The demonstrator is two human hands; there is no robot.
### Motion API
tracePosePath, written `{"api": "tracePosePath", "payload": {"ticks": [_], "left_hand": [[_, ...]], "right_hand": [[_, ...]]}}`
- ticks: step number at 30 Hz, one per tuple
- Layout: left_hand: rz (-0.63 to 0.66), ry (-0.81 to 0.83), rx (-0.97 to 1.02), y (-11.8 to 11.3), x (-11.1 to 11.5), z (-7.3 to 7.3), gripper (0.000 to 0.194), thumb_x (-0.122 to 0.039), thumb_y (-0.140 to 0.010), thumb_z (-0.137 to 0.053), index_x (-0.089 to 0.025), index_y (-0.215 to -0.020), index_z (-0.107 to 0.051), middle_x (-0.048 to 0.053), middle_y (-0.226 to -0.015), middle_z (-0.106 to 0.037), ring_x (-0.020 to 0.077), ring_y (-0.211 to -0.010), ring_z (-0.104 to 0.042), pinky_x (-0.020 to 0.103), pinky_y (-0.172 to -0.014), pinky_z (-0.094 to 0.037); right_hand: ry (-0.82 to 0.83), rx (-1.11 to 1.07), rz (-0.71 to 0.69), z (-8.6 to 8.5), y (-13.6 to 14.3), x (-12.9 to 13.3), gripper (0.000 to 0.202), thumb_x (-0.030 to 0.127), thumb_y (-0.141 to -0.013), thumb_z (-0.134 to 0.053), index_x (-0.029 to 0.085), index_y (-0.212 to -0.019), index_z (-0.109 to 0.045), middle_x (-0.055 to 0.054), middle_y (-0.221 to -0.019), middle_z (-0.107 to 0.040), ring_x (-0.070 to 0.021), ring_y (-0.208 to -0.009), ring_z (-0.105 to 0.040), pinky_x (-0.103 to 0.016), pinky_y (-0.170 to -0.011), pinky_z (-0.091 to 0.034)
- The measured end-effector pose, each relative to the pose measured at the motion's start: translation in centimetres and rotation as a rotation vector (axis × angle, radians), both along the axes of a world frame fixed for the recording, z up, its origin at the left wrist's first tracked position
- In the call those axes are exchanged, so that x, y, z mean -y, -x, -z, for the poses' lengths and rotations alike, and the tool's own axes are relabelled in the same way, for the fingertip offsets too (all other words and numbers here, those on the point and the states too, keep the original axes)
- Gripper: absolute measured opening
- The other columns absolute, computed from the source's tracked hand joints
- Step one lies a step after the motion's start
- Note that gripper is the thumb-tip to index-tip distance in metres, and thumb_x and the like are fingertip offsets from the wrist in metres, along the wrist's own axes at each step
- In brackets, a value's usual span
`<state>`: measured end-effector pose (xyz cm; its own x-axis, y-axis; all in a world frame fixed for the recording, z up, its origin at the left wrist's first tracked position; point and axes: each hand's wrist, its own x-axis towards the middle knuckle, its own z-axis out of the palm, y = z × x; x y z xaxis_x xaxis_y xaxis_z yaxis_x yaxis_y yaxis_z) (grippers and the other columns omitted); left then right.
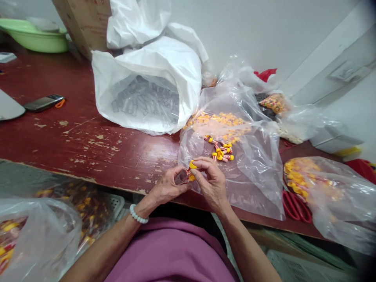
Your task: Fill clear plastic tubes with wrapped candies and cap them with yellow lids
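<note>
Near the table's front edge my left hand [170,185] is closed around a small clear tube [182,176]. My right hand [210,182] pinches a yellow cap piece [192,165] with a red-and-white patterned part just below it, at the tube's mouth. The two hands almost meet. Just beyond them, several small yellow-capped pieces with red-and-white patterned stems [223,152] lie on a clear plastic bag [258,156]. More yellow pieces [226,123] show inside that bag. A white sack [101,90] stands open behind, holding many clear tubes [143,100].
A phone [44,102] and a green basin [44,41] are on the left. Red-handled scissors [296,207] lie at the right beside another bag of yellow pieces [302,176]. Filled bags [44,231] stand below the table's left front edge. A cardboard box [85,27] stands behind.
</note>
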<state>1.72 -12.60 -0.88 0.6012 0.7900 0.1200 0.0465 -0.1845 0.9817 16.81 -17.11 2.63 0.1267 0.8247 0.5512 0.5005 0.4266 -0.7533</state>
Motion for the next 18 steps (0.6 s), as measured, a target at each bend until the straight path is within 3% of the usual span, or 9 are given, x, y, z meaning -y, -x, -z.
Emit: {"api": "tracePosePath", "payload": {"ticks": [4, 10, 14, 18], "left_hand": [[0.011, -0.005, -0.024, 0.0, 0.2, -0.3, 0.028, -0.031, -0.073, -0.069, -0.013, -0.095, -0.064, 0.003, -0.079, -0.059, 0.0133, -0.07, -0.052, 0.022, -0.064, -0.042], [0.038, 0.095, 0.04, -0.2, 0.3, -0.9, 0.032, -0.027, -0.071, -0.072, -0.013, -0.098, -0.062, 0.002, -0.084, -0.059, 0.0128, -0.073, -0.052, 0.022, -0.066, -0.042], [0.009, 0.14, 0.072, 0.1, -0.1, -0.8, 0.022, -0.023, -0.07, -0.072, -0.013, -0.085, -0.059, -0.001, -0.072, -0.054, 0.0098, -0.065, -0.047, 0.019, -0.059, -0.039], [0.019, 0.171, 0.114, 0.1, 0.0, -0.5, 0.023, -0.02, -0.068, -0.072, -0.013, -0.088, -0.061, 0.0, -0.078, -0.058, 0.0118, -0.07, -0.051, 0.021, -0.064, -0.042]], "right_hand": [[-0.007, 0.039, 0.004, 0.1, -0.2, 0.1, 0.011, 0.024, -0.086, -0.061, 0.024, -0.096, -0.064, -0.005, -0.102, -0.064, -0.0165, -0.097, -0.06, -0.032, -0.081, -0.05], [0.006, 0.174, -0.101, 0.0, -0.5, 0.4, 0.012, 0.021, -0.087, -0.058, 0.025, -0.097, -0.065, -0.004, -0.103, -0.065, -0.0164, -0.099, -0.06, -0.035, -0.089, -0.047], [0.025, 0.192, -0.084, -0.5, -0.8, 0.9, 0.025, 0.02, -0.089, -0.052, 0.025, -0.114, -0.058, -0.007, -0.12, -0.057, -0.0191, -0.111, -0.054, -0.039, -0.094, -0.044], [0.016, 0.31, -0.112, -1.2, -0.3, 1.5, 0.044, 0.02, -0.085, -0.053, 0.024, -0.128, -0.045, -0.007, -0.113, -0.059, -0.0215, -0.103, -0.052, -0.042, -0.091, -0.043]]}}
